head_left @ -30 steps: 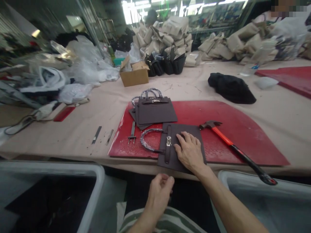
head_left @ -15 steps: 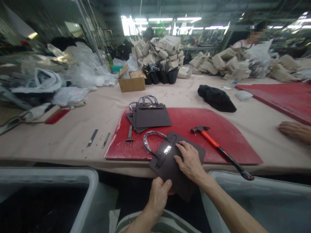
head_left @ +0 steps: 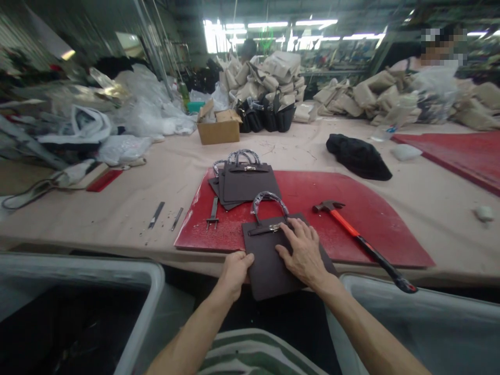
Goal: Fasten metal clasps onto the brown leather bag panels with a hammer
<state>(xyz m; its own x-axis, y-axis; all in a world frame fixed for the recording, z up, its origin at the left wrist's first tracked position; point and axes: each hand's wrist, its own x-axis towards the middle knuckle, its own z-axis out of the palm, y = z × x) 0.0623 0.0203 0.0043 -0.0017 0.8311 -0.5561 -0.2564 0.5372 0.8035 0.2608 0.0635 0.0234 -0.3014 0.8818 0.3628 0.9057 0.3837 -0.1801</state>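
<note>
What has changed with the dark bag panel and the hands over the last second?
The dark bag panel was turned from handle-left to handle-away and now overhangs the table edge. The left hand, free below the table a second ago, took hold of its left edge. The right hand stayed flat on top. The hammer, the stack of panels and the pronged tool stayed on the red mat.

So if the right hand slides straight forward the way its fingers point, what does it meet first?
The right hand lies flat on the dark bag panel, fingers pointing up-left. It would probably meet the metal clasp on the strap first, then the wrapped handle; depth is unclear.
</note>
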